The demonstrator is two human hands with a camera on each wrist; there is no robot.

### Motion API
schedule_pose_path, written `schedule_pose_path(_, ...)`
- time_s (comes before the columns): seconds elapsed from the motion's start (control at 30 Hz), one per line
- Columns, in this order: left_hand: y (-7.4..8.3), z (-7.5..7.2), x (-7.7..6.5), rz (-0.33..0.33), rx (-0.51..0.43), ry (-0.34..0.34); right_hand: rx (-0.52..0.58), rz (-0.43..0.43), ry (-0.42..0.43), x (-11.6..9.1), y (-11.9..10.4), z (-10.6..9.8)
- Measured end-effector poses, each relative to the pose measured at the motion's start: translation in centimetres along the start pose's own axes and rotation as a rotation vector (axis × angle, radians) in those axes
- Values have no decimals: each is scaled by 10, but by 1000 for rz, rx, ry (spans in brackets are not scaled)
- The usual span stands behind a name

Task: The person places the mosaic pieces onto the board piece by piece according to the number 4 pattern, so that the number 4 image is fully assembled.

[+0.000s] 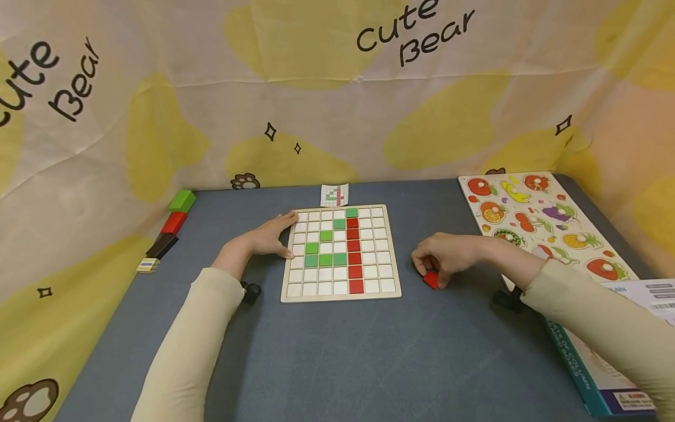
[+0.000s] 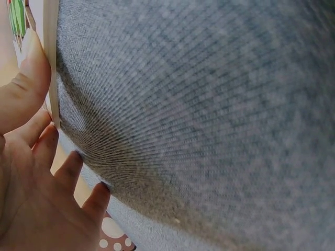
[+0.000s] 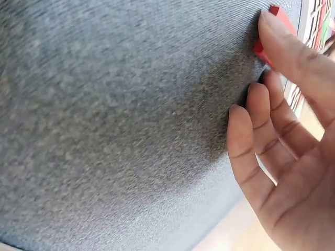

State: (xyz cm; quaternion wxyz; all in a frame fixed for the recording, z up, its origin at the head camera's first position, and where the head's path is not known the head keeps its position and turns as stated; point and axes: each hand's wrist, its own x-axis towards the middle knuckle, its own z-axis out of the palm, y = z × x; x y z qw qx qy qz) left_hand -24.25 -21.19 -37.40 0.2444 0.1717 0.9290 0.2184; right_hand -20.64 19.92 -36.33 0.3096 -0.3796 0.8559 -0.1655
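Observation:
My left hand rests at the left edge of a wooden grid board, fingertips near its upper corner and thumb lower down the edge. Green tiles form a bent line in the grid, and red tiles fill most of one column; the other squares are white. To the right of the board, my right hand pinches a small red piece close over the table. In the right wrist view the thumb covers part of this red piece, while the other fingers curve beside it.
Behind the board lies a small pattern card. At the far left, green, red, black and pale stacks form a row. A fruit-picture board and a teal-edged box lie at right, under the right forearm.

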Motion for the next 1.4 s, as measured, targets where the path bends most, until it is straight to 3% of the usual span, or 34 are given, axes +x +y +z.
schedule_pose_path(0.3, -2, 0, -1, 14, 6, 3, 68, -10, 269, 15, -3, -8)
schedule_pose_path(0.47, -1, 0, 0, 6, 19, 2, 128, -17, 435, 33, -17, -8)
schedule_pose_path(0.6, -1, 0, 1, 7, 34, 2, 136, -15, 504, 50, -30, -4)
schedule_pose_path(0.87, 1, 2, 2, 17, 25, 7, 116, 27, 541, 70, -43, 4)
schedule_pose_path(1.4, 2, 2, 3, 18, 35, 4, 75, 20, 530, 69, -43, 12)
